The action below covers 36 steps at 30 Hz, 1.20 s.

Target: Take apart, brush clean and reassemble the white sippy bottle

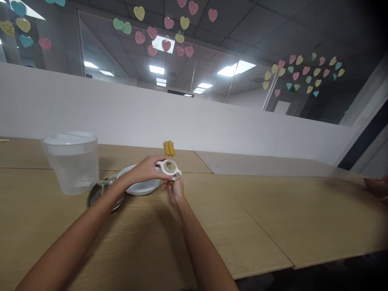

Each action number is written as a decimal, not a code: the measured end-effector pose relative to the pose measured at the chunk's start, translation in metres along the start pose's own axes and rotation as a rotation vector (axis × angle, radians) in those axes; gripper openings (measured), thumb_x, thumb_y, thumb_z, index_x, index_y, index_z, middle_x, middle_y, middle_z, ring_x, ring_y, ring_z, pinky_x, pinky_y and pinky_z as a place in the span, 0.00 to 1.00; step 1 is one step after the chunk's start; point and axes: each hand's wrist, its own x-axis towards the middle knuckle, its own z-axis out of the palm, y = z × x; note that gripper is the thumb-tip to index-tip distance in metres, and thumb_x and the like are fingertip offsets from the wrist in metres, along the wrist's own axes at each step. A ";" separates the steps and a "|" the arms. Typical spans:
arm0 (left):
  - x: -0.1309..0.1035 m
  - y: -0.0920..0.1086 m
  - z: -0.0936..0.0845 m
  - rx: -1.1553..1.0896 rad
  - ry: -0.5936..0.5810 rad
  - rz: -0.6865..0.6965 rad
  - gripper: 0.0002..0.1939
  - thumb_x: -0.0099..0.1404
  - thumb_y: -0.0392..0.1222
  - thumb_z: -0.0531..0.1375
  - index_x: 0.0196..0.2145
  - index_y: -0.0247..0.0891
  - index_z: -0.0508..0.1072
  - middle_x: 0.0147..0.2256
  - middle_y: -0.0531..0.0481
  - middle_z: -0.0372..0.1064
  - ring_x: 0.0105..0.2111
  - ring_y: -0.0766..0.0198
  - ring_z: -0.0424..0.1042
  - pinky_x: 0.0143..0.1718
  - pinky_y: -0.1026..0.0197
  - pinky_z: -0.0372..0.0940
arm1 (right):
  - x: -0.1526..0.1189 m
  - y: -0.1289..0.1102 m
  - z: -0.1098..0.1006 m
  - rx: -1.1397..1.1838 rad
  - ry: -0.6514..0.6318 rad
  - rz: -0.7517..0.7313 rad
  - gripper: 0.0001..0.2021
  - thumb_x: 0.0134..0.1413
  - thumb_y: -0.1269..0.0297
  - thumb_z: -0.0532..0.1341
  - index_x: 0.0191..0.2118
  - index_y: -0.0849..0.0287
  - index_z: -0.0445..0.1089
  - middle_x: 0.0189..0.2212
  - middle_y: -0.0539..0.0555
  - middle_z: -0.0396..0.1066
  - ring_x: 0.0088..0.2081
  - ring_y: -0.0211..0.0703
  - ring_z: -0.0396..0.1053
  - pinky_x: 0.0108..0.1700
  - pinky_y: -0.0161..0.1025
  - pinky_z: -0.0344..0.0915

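Note:
My left hand [149, 168] pinches the left end of a white plastic piece [162, 165] with a round clear part in its middle. Just below it, my right hand [176, 190] has its fingers closed around a thin green stem or handle, whose yellow, lobed top [169, 148] shows above the white piece. Both hands are close together over the table, beside a white round dish [143, 188]. Part of that dish is hidden behind my left hand and forearm.
At the left stands a translucent bucket [75, 165] with a lid. A round metal dish [94, 195] with small clear items lies partly behind my left forearm. On the wooden table [260, 214], another person's blurred hand [376, 186] shows at the far right edge.

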 end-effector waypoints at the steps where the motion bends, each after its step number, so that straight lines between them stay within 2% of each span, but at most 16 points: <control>1: 0.000 0.001 -0.001 0.001 0.000 0.002 0.31 0.47 0.56 0.65 0.46 0.38 0.72 0.45 0.48 0.71 0.44 0.57 0.69 0.44 0.62 0.63 | -0.001 -0.001 0.001 0.010 -0.006 0.007 0.11 0.42 0.56 0.60 0.26 0.59 0.62 0.14 0.44 0.61 0.13 0.33 0.57 0.16 0.32 0.60; 6: -0.001 0.001 -0.007 0.053 0.087 0.037 0.25 0.49 0.54 0.64 0.42 0.39 0.74 0.41 0.51 0.72 0.40 0.61 0.69 0.41 0.64 0.61 | -0.002 -0.006 0.003 0.124 0.006 0.044 0.08 0.43 0.62 0.61 0.27 0.61 0.64 0.16 0.45 0.62 0.15 0.32 0.59 0.18 0.31 0.61; 10: -0.002 0.000 -0.008 0.101 0.121 0.044 0.25 0.47 0.55 0.65 0.41 0.39 0.74 0.41 0.50 0.72 0.39 0.61 0.68 0.37 0.65 0.61 | -0.001 -0.009 0.000 0.135 0.035 0.041 0.06 0.45 0.65 0.60 0.29 0.62 0.65 0.16 0.46 0.63 0.15 0.31 0.59 0.19 0.30 0.62; 15: -0.002 0.000 -0.006 0.030 0.059 0.023 0.25 0.49 0.55 0.64 0.42 0.38 0.74 0.38 0.51 0.73 0.37 0.62 0.69 0.37 0.65 0.62 | -0.002 -0.010 -0.003 0.088 0.024 0.028 0.10 0.46 0.61 0.62 0.31 0.62 0.65 0.16 0.45 0.62 0.15 0.31 0.59 0.18 0.30 0.59; 18: -0.001 -0.005 -0.013 -0.014 0.099 0.004 0.27 0.47 0.55 0.65 0.43 0.37 0.73 0.41 0.50 0.72 0.40 0.60 0.69 0.37 0.65 0.63 | -0.003 -0.013 -0.002 0.022 -0.002 0.015 0.16 0.47 0.55 0.62 0.37 0.61 0.66 0.20 0.46 0.66 0.14 0.29 0.55 0.15 0.28 0.52; 21: 0.000 -0.017 -0.027 0.086 0.276 -0.062 0.31 0.47 0.58 0.64 0.45 0.37 0.72 0.43 0.48 0.72 0.41 0.57 0.69 0.37 0.63 0.63 | -0.004 -0.015 -0.001 -0.164 -0.006 -0.090 0.22 0.48 0.50 0.60 0.44 0.61 0.68 0.18 0.44 0.63 0.13 0.27 0.47 0.15 0.28 0.43; 23: -0.002 -0.028 -0.038 0.303 0.403 -0.126 0.31 0.48 0.59 0.64 0.47 0.40 0.71 0.41 0.47 0.72 0.41 0.55 0.68 0.39 0.61 0.62 | -0.005 -0.015 0.000 -0.311 0.049 -0.230 0.22 0.50 0.50 0.58 0.42 0.64 0.71 0.17 0.44 0.61 0.16 0.28 0.51 0.18 0.28 0.48; 25: -0.004 -0.038 -0.048 0.548 0.447 -0.193 0.31 0.50 0.58 0.63 0.50 0.42 0.70 0.36 0.45 0.72 0.42 0.52 0.67 0.40 0.59 0.61 | -0.008 -0.013 0.000 -0.460 0.074 -0.377 0.20 0.51 0.51 0.56 0.35 0.65 0.73 0.20 0.49 0.66 0.23 0.33 0.61 0.25 0.30 0.57; 27: -0.007 -0.046 -0.054 0.701 0.418 -0.234 0.30 0.52 0.56 0.63 0.52 0.43 0.69 0.33 0.44 0.71 0.42 0.50 0.66 0.38 0.59 0.60 | -0.012 -0.011 0.000 -0.606 0.039 -0.468 0.18 0.52 0.52 0.56 0.31 0.64 0.74 0.26 0.52 0.71 0.31 0.38 0.67 0.33 0.32 0.61; 29: -0.010 -0.051 -0.057 0.768 0.375 -0.256 0.27 0.54 0.53 0.62 0.52 0.44 0.69 0.33 0.43 0.69 0.42 0.50 0.65 0.36 0.60 0.59 | -0.015 -0.009 -0.001 -0.741 0.004 -0.496 0.17 0.53 0.53 0.56 0.30 0.62 0.75 0.28 0.53 0.73 0.33 0.41 0.69 0.35 0.33 0.61; 33: -0.014 -0.061 -0.061 0.874 0.314 -0.280 0.23 0.56 0.51 0.61 0.49 0.45 0.70 0.33 0.43 0.68 0.42 0.50 0.65 0.33 0.62 0.58 | -0.017 -0.010 -0.007 -1.078 0.021 -0.594 0.15 0.55 0.56 0.55 0.32 0.57 0.76 0.28 0.51 0.75 0.29 0.40 0.70 0.32 0.31 0.59; 36: -0.014 -0.068 -0.061 0.934 0.219 -0.268 0.23 0.54 0.46 0.63 0.49 0.47 0.70 0.34 0.44 0.68 0.42 0.51 0.65 0.34 0.62 0.58 | -0.014 -0.015 -0.014 -1.390 0.057 -0.700 0.13 0.55 0.57 0.56 0.35 0.53 0.77 0.25 0.51 0.75 0.25 0.38 0.68 0.28 0.31 0.54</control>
